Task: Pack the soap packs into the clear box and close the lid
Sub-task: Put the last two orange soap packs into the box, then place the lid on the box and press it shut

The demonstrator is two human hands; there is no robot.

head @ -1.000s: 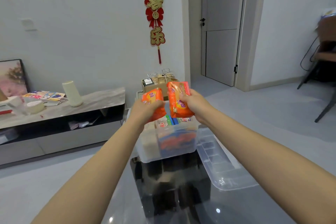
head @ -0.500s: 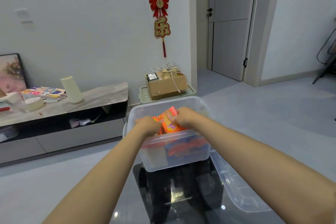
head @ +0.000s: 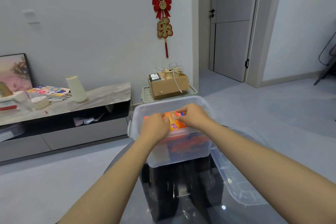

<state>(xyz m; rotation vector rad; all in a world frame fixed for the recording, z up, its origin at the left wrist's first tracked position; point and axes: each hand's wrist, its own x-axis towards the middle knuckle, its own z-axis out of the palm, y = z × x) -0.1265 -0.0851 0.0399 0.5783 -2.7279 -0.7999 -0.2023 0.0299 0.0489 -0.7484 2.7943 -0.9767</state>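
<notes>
The clear box [head: 179, 156] stands open on a dark glass table, with more packs showing through its front wall. Both hands reach inside it over the near rim. My left hand [head: 155, 126] presses down on an orange soap pack that it mostly hides. My right hand [head: 193, 116] holds another orange soap pack [head: 174, 123] lying flat on top of the pile. The clear lid [head: 234, 178] lies on the table to the right of the box, under my right forearm.
The dark glass table [head: 181, 200] carries the box and lid. Beyond the box stands a cardboard box [head: 169, 85] on a green crate. A low marble-topped cabinet [head: 100, 96] with a cream vase sits at the left. A door is at the back right.
Both hands have lowered two orange soap packs from above the box down into it, and the packs now lie on top of the pile. The camera has tilted down.
</notes>
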